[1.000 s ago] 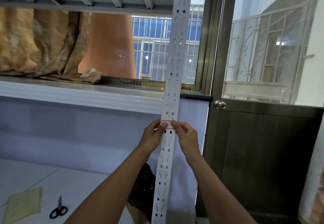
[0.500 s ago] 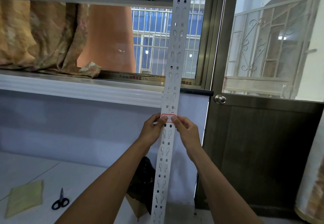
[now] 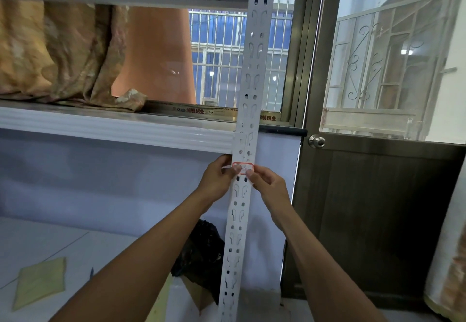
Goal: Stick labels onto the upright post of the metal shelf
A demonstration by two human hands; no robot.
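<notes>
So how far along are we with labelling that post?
Early, by the look of it. Done: one red-edged label lies across the post, the only one I can see on it. In hand: the left hand and right hand pinch its ends, apparently smoothing it down. Left: letting go of it, then any further labels; the post above and below it shows bare.

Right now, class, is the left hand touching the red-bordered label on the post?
Touching. Head view: the left hand lays its thumb over the red-bordered label at its left end.
</notes>
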